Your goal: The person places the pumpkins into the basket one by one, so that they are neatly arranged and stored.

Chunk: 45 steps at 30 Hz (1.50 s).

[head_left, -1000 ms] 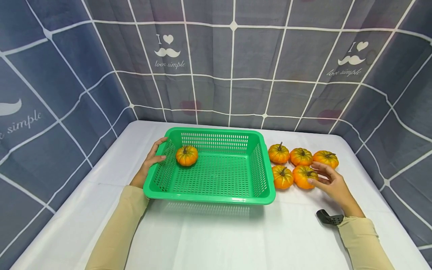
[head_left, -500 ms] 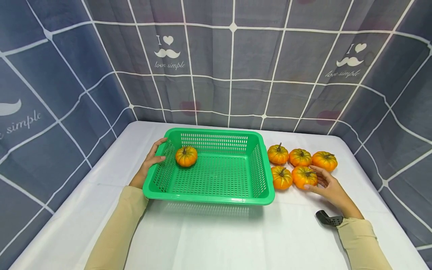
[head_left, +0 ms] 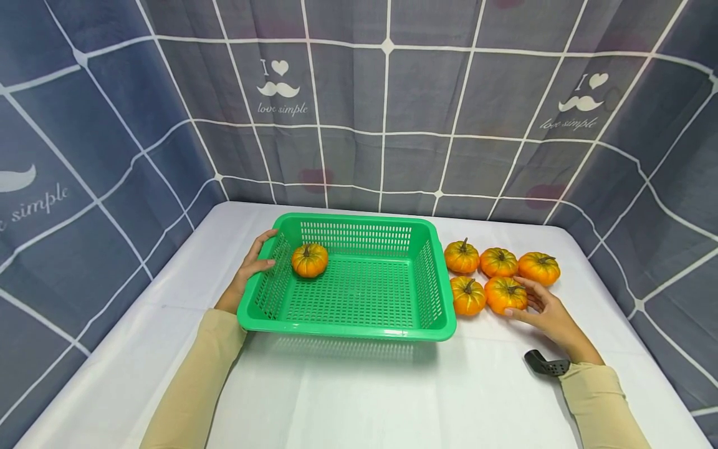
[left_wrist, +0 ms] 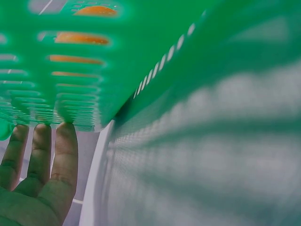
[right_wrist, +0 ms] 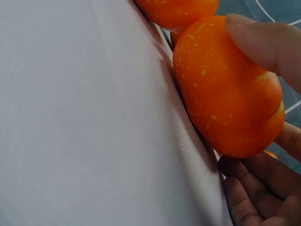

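A green plastic basket (head_left: 353, 333) with slotted walls stands on the white-covered table. My left hand (head_left: 245, 272) holds its left side, thumb on the rim; in the left wrist view fingertips (left_wrist: 66, 129) touch the slotted wall from outside. One small orange pumpkin (head_left: 310, 260) lies inside, near the left wall. Right of the basket, my right hand (head_left: 546, 315) grips the front-row pumpkin (head_left: 506, 295) on its right side. The right wrist view shows the thumb (right_wrist: 263, 44) on that pumpkin (right_wrist: 225, 94) and fingers at its lower side; it still sits on the cloth.
Several more pumpkins sit close by: one (head_left: 468, 295) between the basket and the held pumpkin, others behind, such as the rightmost (head_left: 539, 268). A grey checked curtain (head_left: 348, 156) hangs along the back and sides. A black strap piece (head_left: 546, 363) is at my right wrist.
My right thumb and fingers have closed in on the front-row pumpkin, the thumb moving a little left along its front. The left hand and the basket have stayed put.
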Each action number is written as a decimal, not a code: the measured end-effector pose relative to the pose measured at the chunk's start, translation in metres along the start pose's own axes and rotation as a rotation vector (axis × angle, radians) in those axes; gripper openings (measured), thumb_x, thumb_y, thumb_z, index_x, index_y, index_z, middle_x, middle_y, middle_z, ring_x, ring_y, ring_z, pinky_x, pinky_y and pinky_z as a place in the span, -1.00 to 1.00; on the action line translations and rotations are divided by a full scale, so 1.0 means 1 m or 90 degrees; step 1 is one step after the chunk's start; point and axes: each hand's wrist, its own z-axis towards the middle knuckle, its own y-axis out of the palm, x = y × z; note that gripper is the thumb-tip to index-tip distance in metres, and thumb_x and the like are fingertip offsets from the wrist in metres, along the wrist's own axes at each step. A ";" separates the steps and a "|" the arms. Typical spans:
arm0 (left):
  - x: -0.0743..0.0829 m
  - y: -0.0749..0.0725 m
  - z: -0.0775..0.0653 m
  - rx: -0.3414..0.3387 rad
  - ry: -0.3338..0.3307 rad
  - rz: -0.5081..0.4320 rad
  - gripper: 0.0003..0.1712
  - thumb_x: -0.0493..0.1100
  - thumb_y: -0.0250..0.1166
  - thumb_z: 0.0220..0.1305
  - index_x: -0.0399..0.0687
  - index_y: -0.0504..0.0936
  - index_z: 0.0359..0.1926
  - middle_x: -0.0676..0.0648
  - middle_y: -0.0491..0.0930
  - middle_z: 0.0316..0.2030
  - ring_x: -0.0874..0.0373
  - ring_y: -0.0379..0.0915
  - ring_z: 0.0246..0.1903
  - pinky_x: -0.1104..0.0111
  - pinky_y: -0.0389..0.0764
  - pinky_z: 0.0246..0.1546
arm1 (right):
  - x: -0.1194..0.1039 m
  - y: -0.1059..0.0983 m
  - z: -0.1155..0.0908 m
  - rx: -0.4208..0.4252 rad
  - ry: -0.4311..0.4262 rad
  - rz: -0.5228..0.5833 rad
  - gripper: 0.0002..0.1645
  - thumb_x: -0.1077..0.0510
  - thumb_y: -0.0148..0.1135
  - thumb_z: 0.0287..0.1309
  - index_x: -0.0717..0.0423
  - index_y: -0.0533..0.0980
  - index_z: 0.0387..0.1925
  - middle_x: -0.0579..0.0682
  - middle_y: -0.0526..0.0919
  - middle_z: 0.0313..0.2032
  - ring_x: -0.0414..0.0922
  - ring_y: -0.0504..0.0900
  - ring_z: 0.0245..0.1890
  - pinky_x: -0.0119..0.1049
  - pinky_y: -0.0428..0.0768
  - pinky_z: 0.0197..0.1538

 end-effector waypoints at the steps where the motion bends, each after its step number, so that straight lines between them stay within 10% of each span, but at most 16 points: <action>1: 0.000 0.000 0.000 0.000 0.000 -0.001 -0.26 -0.37 -0.09 0.43 0.18 0.25 0.56 -0.13 0.13 0.51 0.17 0.34 0.36 0.43 0.55 0.23 | 0.000 0.000 0.000 0.001 0.001 0.001 -0.01 0.19 0.45 0.40 0.34 0.13 0.64 0.41 0.23 0.54 -0.57 0.27 0.13 -0.75 0.34 0.10; 12: -0.002 -0.001 0.001 -0.017 0.043 -0.013 -0.25 -0.42 -0.09 0.40 0.12 0.27 0.56 0.01 0.34 0.46 0.19 0.39 0.37 0.42 0.53 0.28 | 0.003 0.000 -0.002 0.018 -0.008 0.024 -0.06 0.19 0.42 0.43 0.36 0.15 0.62 0.36 0.26 0.49 -0.60 0.30 0.11 -0.75 0.35 0.11; 22: -0.001 0.000 0.000 -0.024 0.048 -0.033 -0.24 -0.42 -0.10 0.40 0.10 0.26 0.56 -0.01 0.30 0.47 0.20 0.38 0.40 0.41 0.55 0.28 | 0.004 0.002 -0.005 0.073 -0.061 0.084 -0.17 0.29 0.36 0.45 0.30 0.22 0.61 -0.46 0.36 0.25 -0.59 0.41 0.13 -0.74 0.39 0.15; 45: -0.002 0.000 0.001 -0.018 0.056 -0.038 -0.24 -0.45 -0.11 0.38 0.10 0.30 0.54 0.05 0.38 0.44 0.22 0.41 0.37 0.43 0.55 0.26 | -0.005 0.003 -0.001 0.122 -0.123 0.118 -0.11 0.46 0.36 0.36 0.12 0.30 0.63 -0.47 0.41 0.29 -0.49 0.47 0.14 -0.70 0.49 0.07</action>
